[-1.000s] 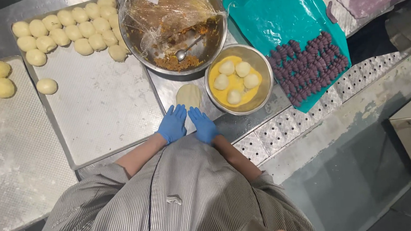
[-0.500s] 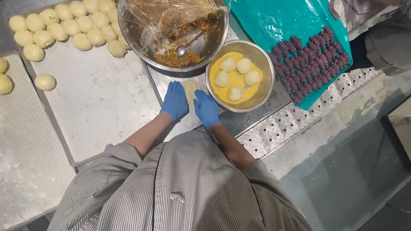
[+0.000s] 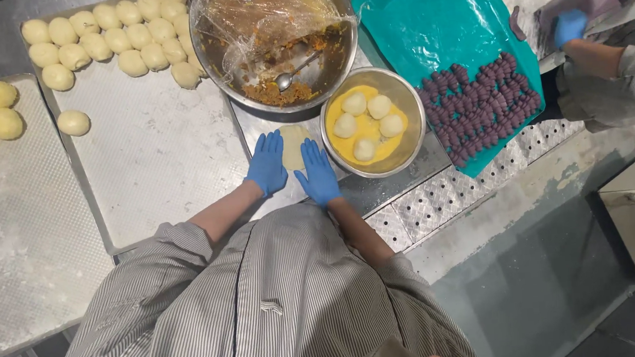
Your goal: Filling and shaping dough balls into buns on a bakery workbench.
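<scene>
Stainless counter (image 3: 410, 209) carries a flattened dough disc (image 3: 294, 144) just left of the small steel bowl (image 3: 408, 96), with the left hand (image 3: 267, 163) and right hand (image 3: 319, 174) now open-palmed, grip empty, flanking it, having closed in since a second ago.

Two metal bowls (image 3: 373, 121); four dough balls (image 3: 368, 125) in the smaller; one flattened dough piece (image 3: 294, 144); one spoon (image 3: 290, 75); two baking trays (image 3: 157, 153).
</scene>
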